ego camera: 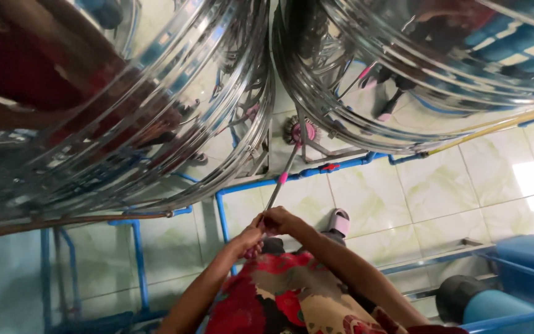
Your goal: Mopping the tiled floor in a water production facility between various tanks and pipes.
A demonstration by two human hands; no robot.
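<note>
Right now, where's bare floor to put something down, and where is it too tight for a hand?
Bare tile lies right of the sandal, between the blue pipe and the blue drums. A smaller patch sits left of the hands, between the pipe uprights. It is crowded where the brush head sits, in the gap between the two steel tanks.

From my view I see two bare forearms, no sleeves; my left hand (246,240) and right hand (280,221) wear nothing. I wear a red floral garment (292,303) with cream and dark patches, and a pale sandal (339,221).
</note>
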